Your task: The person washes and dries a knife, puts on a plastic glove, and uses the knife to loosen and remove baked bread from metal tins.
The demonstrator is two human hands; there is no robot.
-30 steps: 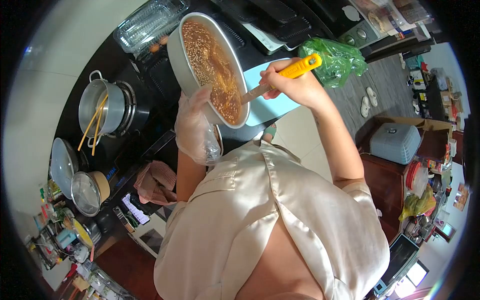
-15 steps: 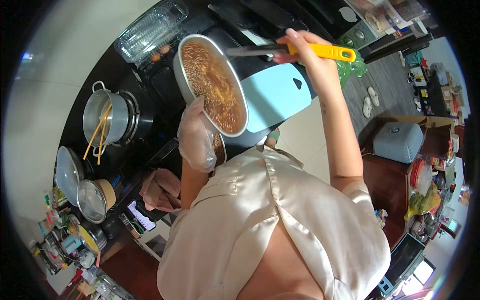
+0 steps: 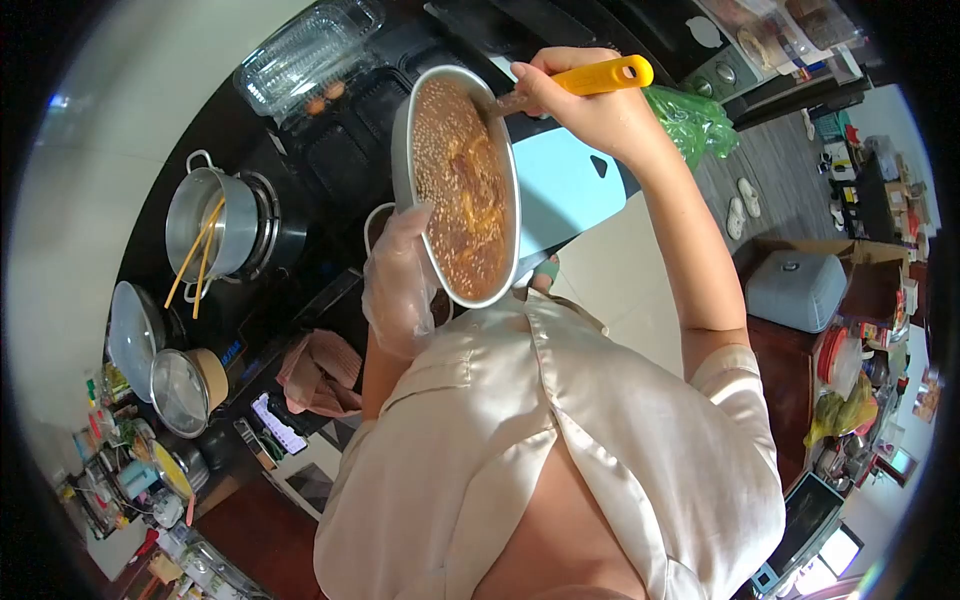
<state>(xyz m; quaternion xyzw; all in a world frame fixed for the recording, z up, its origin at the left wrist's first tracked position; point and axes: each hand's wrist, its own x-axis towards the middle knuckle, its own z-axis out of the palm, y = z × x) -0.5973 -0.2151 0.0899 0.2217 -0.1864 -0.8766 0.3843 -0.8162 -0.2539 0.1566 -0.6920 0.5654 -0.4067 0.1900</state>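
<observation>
Oval metal tin (image 3: 402, 160): held up in front of the body, above the desk (image 3: 240, 145), tilted so its mouth faces the camera.
Tin's long axis: runs roughly away from the body, the near end close to the shirt front (image 3: 545, 400) and slightly to the right of the far end.
Bake in the tin: brown and seed-topped (image 3: 465, 200), filling the oval.
Left hand (image 3: 398, 275): in a clear plastic glove, its grip clasped on the tin's left side near the lower end, thumb at the rim; fingers underneath hidden.
Right hand (image 3: 592, 105): bare, grip wrapped snugly around the yellow-handled knife (image 3: 605, 77), with no slack showing.
Knife to tin: the blade points left and meets the right-hand rim near the far end; how deep its tip goes, I cannot tell.
Nearer hand: the left, touching the tin; from the right grip, the tin lies leftward and somewhat closer to the body.
Right of the tin: light-blue cutting board (image 3: 565, 190), partly covered by the tin in this view.
Left side: two-handled pot (image 3: 240, 220) with chopsticks (image 3: 207, 240) inside.
</observation>
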